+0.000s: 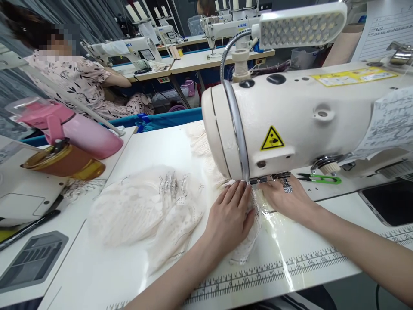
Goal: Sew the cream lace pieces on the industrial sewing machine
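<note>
A cream lace fabric piece lies under the sewing machine head, beside the needle area. My left hand rests flat on it, fingers stretched toward the presser foot, the thumb lower on the right. On the other side of the needle is my right hand, palm near the bed. Its fingertips are hidden behind the machine's metal parts, so whether they grip the fabric does not show. To the left of my left hand, more cream lace fabric lies gathered, with dark loose threads on it.
Green-handled thread snips and a dark phone lie at right. A pink bottle and an amber cup stand at left. A printed ruler follows the table's front edge. Another person sits beyond.
</note>
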A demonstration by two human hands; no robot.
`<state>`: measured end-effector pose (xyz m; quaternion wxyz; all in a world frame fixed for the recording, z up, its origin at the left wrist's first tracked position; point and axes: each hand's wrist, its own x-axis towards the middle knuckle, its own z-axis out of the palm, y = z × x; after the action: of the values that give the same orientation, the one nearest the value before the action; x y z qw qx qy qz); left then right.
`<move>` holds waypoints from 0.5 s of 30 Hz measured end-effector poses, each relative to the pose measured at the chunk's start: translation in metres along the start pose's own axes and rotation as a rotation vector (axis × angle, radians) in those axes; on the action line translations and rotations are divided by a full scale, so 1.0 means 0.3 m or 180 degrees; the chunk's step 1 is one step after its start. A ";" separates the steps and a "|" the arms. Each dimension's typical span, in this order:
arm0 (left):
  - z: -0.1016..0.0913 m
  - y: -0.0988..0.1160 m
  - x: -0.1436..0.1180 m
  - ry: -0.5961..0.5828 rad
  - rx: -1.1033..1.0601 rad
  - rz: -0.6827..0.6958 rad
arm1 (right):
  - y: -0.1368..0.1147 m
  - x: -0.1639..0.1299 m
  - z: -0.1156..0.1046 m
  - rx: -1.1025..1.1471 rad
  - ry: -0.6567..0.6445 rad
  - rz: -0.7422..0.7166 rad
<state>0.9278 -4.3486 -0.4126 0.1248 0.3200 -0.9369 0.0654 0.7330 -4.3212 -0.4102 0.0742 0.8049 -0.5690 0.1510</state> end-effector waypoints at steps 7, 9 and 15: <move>0.003 0.001 -0.006 0.0104 -0.0100 -0.0051 | 0.010 0.021 -0.014 -0.0346 0.0010 -0.0046; -0.001 -0.002 -0.009 0.0173 -0.0137 -0.0076 | 0.028 0.023 0.006 -0.0307 0.0046 0.0011; -0.058 -0.037 -0.004 0.0235 -0.0381 -0.0430 | 0.064 0.011 0.079 0.0228 0.0209 0.0513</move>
<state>0.9388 -4.3531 -0.3957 0.1823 0.3717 -0.9102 0.0125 0.7198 -4.3375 -0.4323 0.0516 0.7533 -0.6234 0.2031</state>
